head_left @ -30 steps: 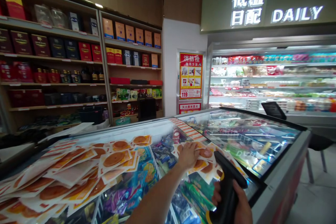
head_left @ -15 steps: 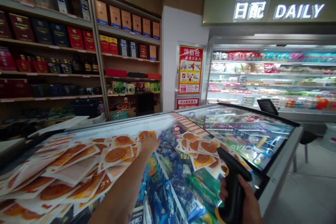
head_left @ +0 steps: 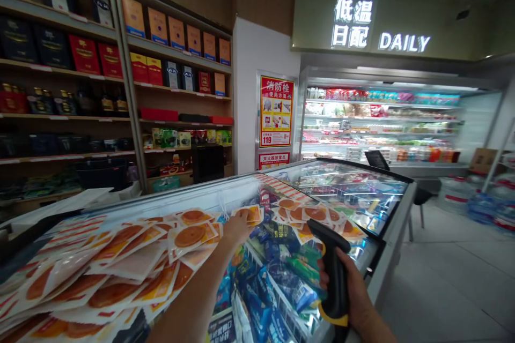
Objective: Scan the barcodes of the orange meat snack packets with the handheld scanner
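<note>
Packet shifted right in left hand, bags beneath, chair beyond.

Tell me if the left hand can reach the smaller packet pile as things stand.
Probably yes: mainly bagged goods lie between the left hand, holding a packet, and that pile; the scanner overlaps its near side in view.

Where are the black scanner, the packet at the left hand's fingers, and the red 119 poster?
Black scanner (head_left: 335,276): head view, on its handle.
Packet (head_left: 255,215): head view, on its printed front.
Red 119 poster (head_left: 276,112): head view, on its middle.
</note>
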Available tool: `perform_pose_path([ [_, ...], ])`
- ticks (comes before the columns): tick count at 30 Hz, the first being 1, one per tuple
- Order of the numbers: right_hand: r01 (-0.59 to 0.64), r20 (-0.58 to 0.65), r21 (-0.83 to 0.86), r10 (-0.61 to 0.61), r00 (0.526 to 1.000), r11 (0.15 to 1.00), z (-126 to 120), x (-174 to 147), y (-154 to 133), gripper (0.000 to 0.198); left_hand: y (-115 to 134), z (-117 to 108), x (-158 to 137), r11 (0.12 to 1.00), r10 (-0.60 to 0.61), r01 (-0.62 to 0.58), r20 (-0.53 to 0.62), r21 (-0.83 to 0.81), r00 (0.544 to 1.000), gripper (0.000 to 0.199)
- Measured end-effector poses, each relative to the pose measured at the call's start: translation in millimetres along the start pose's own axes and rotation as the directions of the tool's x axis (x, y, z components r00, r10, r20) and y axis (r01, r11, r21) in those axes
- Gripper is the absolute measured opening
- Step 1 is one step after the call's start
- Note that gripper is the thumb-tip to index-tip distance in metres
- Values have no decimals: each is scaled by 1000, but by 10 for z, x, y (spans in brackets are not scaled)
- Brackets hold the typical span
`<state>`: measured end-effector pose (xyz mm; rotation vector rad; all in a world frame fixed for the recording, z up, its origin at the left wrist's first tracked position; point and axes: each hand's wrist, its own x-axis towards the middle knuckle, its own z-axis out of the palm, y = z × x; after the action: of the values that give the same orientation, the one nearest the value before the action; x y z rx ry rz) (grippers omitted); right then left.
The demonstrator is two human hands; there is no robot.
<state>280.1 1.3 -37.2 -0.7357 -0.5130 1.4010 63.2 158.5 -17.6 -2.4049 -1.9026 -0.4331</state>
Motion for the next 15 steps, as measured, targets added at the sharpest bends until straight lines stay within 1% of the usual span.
perform_pose_path([
  [2,10,-1,10,-10,1000,1000,-6,-1,-1,30,9,-16,-49,1000,3,-2,-10,19,1000,34],
  [6,15,2,30,-15,1000,999,-32,-23,-14,30,59,-86,-188,997,-6,8,-26,78,1000,35],
  [11,21,25,50,-22,999,999,-63,-48,-13,32,58,-278,-303,991,-14,8,44,135,999,30],
  [15,-7,96,75,0,995,997,-73,-37,-13,33,28,-459,-257,990,-44,33,76,135,996,21],
])
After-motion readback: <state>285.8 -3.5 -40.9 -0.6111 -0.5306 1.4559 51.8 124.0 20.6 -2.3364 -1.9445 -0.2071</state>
